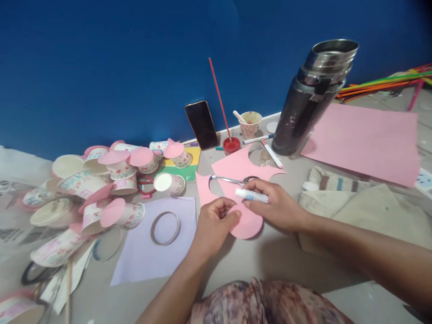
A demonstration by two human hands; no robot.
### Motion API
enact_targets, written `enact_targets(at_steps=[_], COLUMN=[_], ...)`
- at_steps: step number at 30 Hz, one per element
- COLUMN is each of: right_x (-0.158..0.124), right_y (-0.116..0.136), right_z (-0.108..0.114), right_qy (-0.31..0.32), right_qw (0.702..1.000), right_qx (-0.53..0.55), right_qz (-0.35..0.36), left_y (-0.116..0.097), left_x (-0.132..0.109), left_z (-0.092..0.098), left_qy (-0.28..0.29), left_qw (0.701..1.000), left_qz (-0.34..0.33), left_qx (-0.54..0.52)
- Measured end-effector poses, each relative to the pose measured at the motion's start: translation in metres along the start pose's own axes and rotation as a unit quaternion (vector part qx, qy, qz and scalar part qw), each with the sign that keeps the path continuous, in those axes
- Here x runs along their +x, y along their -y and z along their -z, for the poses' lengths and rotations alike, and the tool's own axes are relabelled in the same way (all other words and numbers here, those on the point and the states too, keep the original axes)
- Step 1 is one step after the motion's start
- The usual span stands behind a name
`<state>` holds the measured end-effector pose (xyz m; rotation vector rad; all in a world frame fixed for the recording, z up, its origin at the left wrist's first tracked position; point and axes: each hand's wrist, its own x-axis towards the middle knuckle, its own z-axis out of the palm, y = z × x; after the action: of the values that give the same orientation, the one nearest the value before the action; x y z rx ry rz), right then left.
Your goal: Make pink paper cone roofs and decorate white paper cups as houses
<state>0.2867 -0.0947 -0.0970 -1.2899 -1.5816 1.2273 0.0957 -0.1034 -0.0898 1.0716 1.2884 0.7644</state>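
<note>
My left hand (212, 222) is closed on the left edge of a pink paper circle (248, 225) lying on the grey surface. My right hand (276, 204) grips a white glue stick (251, 195), held sideways just above the circle's top edge. Directly behind both hands lies a sheet of pink paper with round cut-outs (236, 167), and a pair of scissors (232, 180) rests on it.
A heap of patterned paper cups with pink discs (101, 189) fills the left. A tape ring (165, 228) lies on lilac paper (148, 252). A phone (201, 124), a red paint pot (231, 145), a steel flask (313, 96), pink paper (367, 139) and cloth (357, 202) lie behind and right.
</note>
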Motion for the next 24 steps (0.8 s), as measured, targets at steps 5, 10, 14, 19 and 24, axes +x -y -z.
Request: enact_targets(at_steps=[5, 10, 14, 19, 24], right_x=[0.0017, 0.0014, 0.0007, 0.0009, 0.0008], right_y=[-0.0028, -0.0033, -0.0011, -0.0006, 0.0005], right_z=[0.0052, 0.0039, 0.003, 0.0043, 0.0063], right_qy=[0.002, -0.032, -0.052, -0.053, -0.024], right_qw=[1.0, 0.999, 0.999, 0.999, 0.998], right_qx=[0.017, 0.011, 0.0, 0.005, 0.054], right_qz=[-0.005, -0.006, -0.012, -0.005, -0.018], left_y=[0.0015, 0.003, 0.0048, 0.0042, 0.0025], left_x=[0.0024, 0.004, 0.0046, 0.0043, 0.0042], left_z=[0.001, -0.0007, -0.0017, -0.002, -0.0009], left_qy=[-0.024, -0.025, -0.032, -0.028, -0.006], left_qw=[0.999, 0.997, 0.998, 0.997, 0.995], left_qz=[-0.009, -0.012, -0.017, -0.027, -0.008], left_qx=[-0.042, -0.066, -0.057, -0.067, -0.104])
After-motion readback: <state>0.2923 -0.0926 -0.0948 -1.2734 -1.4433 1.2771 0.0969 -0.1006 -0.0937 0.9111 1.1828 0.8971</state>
